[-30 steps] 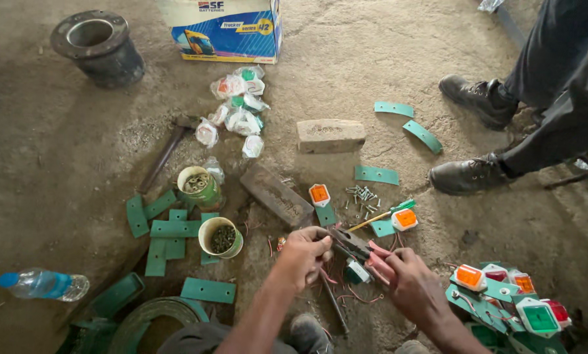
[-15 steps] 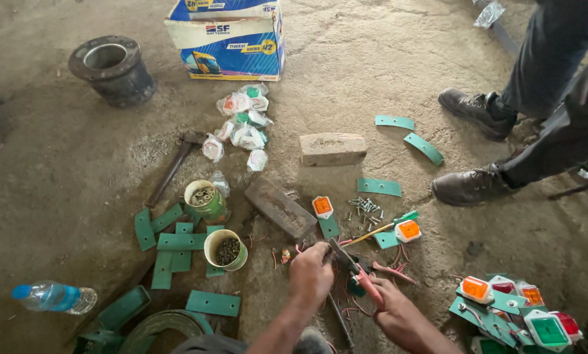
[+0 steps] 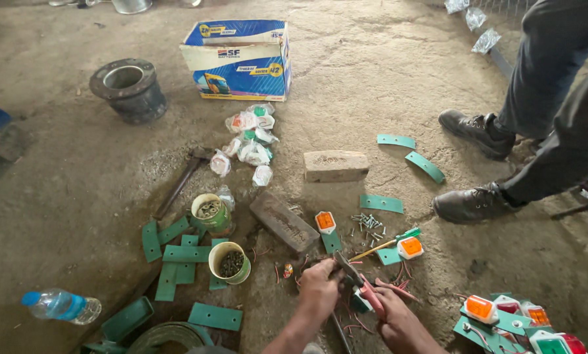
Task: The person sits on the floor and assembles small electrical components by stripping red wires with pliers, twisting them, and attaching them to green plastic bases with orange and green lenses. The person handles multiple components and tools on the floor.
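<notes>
Low in the head view, the left hand [image 3: 319,287] is clenched around something small that I cannot make out, apparently thin red wires [image 3: 398,288], knuckles up, forearm rising from the bottom edge. The right hand [image 3: 398,320] grips the red handles of a pair of pliers [image 3: 359,283], whose jaws point up and left, just beside the left fingers. That closeness is the risk, as I judge it: a slip of the jaws could nip a fingertip, or cut the wire where it is not wanted. Both hands hover just above the concrete floor [image 3: 385,85].

Near them lie an orange lamp [image 3: 410,246] on a green plate, a scatter of screws [image 3: 367,224], and a cup of screws [image 3: 229,262]. Farther off sit a brick [image 3: 335,165], wrapped lamps [image 3: 251,141], a cardboard box [image 3: 238,59], and another person's black boots [image 3: 472,203].
</notes>
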